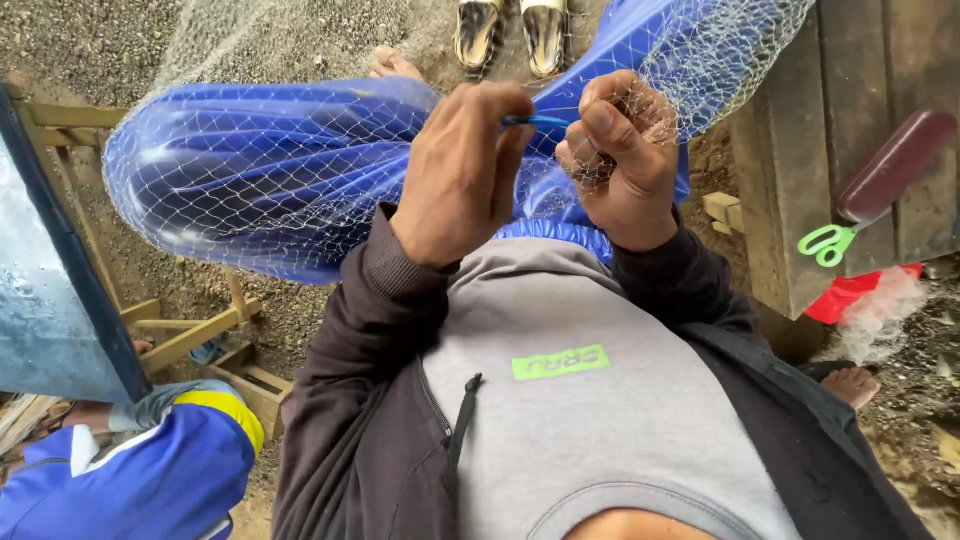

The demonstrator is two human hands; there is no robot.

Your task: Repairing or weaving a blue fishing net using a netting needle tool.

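Observation:
My left hand (462, 172) pinches a thin blue netting needle (540, 122) between thumb and fingers. My right hand (622, 160) is closed on the white mesh of a fishing net (280, 170), bunching it close to the needle's tip. The net drapes over my lap, which is covered in shiny blue trousers (250, 150). Both hands are held close together above my grey shirt (590, 390) and dark jacket (350, 400).
A wooden bench (820, 150) at right carries green-handled scissors (828, 242) and a dark red cylinder (895, 165). Red cloth and loose netting (870, 300) lie below it. Another person's blue and yellow sleeve (150, 470) is at lower left, beside a wooden frame (200, 335). Gravel ground lies beyond.

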